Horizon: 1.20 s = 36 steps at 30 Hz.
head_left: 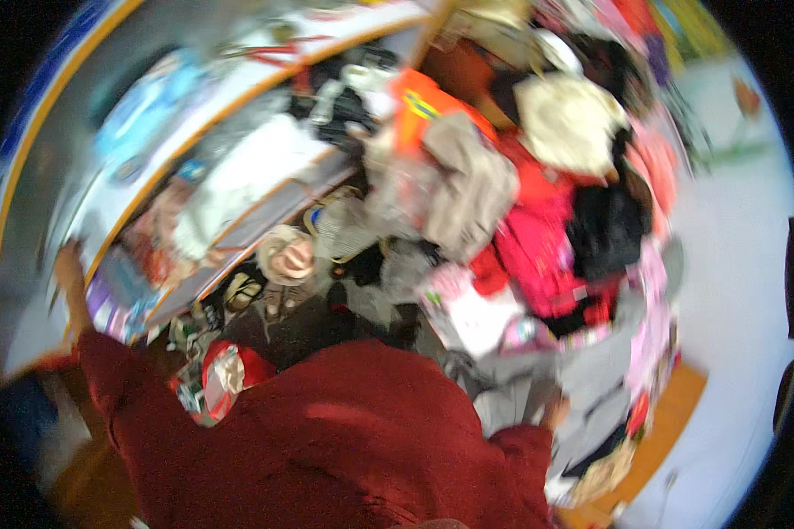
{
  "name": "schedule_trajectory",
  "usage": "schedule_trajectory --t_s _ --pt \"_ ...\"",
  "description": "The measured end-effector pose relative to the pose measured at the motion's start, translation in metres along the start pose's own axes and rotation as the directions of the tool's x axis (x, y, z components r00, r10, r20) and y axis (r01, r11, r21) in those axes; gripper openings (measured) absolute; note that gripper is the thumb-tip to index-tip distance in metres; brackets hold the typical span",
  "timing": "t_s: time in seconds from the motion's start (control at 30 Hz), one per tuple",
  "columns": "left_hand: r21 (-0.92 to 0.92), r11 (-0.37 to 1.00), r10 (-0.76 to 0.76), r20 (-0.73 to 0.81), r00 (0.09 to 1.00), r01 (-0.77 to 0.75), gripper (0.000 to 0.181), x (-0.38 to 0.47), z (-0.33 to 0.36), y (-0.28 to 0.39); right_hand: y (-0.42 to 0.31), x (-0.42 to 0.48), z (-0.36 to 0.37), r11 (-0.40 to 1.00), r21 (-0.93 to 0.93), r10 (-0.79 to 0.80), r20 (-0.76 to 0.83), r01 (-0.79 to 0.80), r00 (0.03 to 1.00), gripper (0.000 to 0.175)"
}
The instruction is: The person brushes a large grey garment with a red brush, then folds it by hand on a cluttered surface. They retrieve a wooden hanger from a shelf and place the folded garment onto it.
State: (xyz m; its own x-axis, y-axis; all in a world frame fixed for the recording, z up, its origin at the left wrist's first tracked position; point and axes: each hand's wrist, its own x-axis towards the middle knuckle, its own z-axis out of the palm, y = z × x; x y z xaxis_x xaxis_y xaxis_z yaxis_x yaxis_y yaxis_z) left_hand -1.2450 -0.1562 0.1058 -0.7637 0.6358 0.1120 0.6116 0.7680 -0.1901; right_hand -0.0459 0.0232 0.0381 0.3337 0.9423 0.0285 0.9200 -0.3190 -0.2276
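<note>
My left hand (pixel 71 264) is stretched out to a shelf unit with orange-brown edging (pixel 122 221). It lies close to the front edge of a shelf; blur hides whether its fingers touch or hold anything. On the shelf just below it are purple-and-white packaging (pixel 109 311) and a reddish bundle (pixel 162 248). My right hand (pixel 556 411) hangs low at my other side, against grey cloth (pixel 585 390). It is partly covered by my dark red sleeve, and its fingers are blurred.
A heap of clothes rises ahead: a pink-red garment (pixel 536 238), a beige one (pixel 466 185), a cream one (pixel 569 125) and a black one (pixel 609 228). Shoes (pixel 281 297), a pale hat (pixel 288 254) and a red-and-white bag (pixel 228 373) crowd the floor.
</note>
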Motion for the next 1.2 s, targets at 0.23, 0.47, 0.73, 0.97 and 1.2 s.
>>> schedule_trajectory --t_s 0.23,0.47,0.73,0.97,1.2 --pt "0.341 0.935 0.244 -0.413 0.877 -0.099 0.032 -0.038 -0.061 0.036 -0.01 0.019 -0.003 0.958 0.088 0.287 -0.21 -0.274 0.935 0.031" --pt "-0.003 0.938 0.319 -0.382 0.867 -0.347 0.029 -0.121 -0.16 0.264 0.062 0.034 -0.006 0.9 0.253 0.415 -0.242 -0.355 0.877 0.021" --pt "-0.711 0.515 0.557 -0.146 0.818 -0.478 0.031 -0.222 -0.168 0.492 0.119 0.028 -0.071 0.603 0.737 0.475 -0.023 -0.306 0.88 0.014" --pt "-0.874 0.329 0.786 0.042 0.617 -0.359 0.026 -0.296 -0.151 0.605 0.17 -0.047 -0.094 0.408 0.837 0.648 0.017 -0.366 0.761 0.023" --pt "-0.878 0.393 0.852 0.237 0.468 -0.272 0.027 -0.336 -0.164 0.66 0.177 -0.127 -0.087 0.139 0.876 0.837 0.145 -0.461 0.528 0.023"
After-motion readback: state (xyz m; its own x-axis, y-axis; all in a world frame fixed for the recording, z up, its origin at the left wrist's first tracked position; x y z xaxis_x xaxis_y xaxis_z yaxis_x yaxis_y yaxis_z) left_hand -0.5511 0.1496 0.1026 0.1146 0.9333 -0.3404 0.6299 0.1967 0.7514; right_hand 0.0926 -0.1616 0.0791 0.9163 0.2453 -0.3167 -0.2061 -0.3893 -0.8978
